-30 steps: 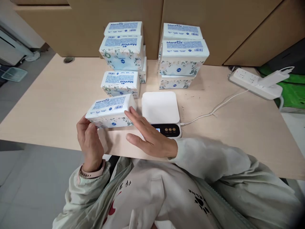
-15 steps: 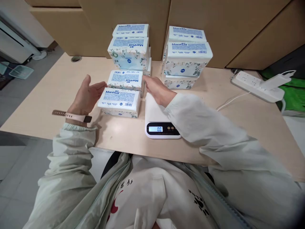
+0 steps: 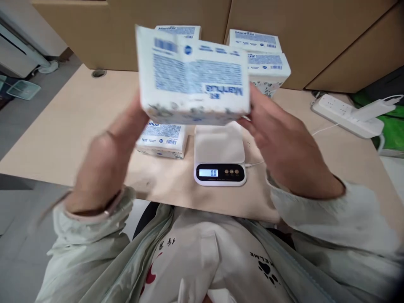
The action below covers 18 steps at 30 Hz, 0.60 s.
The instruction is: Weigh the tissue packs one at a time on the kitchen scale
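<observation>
Raised above the desk, a white and blue tissue pack (image 3: 195, 80) with floral sides is held between my two hands. My left hand (image 3: 110, 151) presses on its left end, and my right hand (image 3: 284, 143) grips its right end; part of the fingers is hidden behind the pack. Below it lies a white digital scale (image 3: 220, 147), its display reading 0.0. Another tissue pack (image 3: 162, 141) rests on the desk to the left of the scale, its far part covered by the held pack.
More tissue packs (image 3: 268, 67) are stacked at the back right, and one (image 3: 192, 31) shows at the back left. Cardboard boxes (image 3: 126, 42) line the desk's far edge. A white power strip (image 3: 347, 115) with a plug and cables lies at the right of the desk (image 3: 78, 126).
Both hands have lifted a tissue pack off the desk and brought it up close to the camera, above the scale. The nearest pack has stayed on the desk.
</observation>
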Motion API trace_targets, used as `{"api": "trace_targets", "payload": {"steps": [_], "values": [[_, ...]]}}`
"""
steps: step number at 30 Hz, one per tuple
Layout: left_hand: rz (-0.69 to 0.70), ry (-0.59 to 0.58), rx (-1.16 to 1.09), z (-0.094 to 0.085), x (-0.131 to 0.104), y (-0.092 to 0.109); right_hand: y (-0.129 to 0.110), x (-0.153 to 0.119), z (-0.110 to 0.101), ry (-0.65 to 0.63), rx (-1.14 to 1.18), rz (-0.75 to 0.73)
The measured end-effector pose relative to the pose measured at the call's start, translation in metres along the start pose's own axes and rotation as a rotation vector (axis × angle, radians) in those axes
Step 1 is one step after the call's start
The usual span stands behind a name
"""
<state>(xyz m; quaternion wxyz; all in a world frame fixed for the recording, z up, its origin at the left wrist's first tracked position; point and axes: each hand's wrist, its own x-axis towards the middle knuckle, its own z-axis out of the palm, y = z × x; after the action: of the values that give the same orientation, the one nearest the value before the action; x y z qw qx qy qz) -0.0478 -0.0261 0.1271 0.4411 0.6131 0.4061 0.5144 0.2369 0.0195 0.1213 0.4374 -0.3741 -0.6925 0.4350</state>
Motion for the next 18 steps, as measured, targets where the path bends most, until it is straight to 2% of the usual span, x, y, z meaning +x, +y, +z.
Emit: {"api": "trace_targets", "payload": {"steps": [2, 5, 8, 12, 14, 18], "values": [[-0.009, -0.044, 0.006, 0.021, -0.01, -0.014, -0.003, -0.025, -0.015, 0.007, 0.039, 0.062], [-0.091, -0.142, -0.09, 0.043, -0.014, -0.042, 0.02, -0.045, -0.029, 0.09, 0.06, 0.172], [-0.168, -0.176, -0.17, 0.056, -0.013, -0.066, 0.054, -0.05, -0.035, 0.146, 0.066, 0.241], [-0.209, -0.118, -0.124, 0.063, -0.014, -0.087, 0.089, -0.052, -0.033, 0.186, 0.055, 0.242], [-0.18, -0.097, -0.083, 0.065, -0.016, -0.096, 0.099, -0.054, -0.028, 0.285, 0.06, 0.179], [-0.121, -0.131, -0.067, 0.066, -0.019, -0.11, 0.109, -0.063, -0.019, 0.635, 0.063, 0.06]]}}
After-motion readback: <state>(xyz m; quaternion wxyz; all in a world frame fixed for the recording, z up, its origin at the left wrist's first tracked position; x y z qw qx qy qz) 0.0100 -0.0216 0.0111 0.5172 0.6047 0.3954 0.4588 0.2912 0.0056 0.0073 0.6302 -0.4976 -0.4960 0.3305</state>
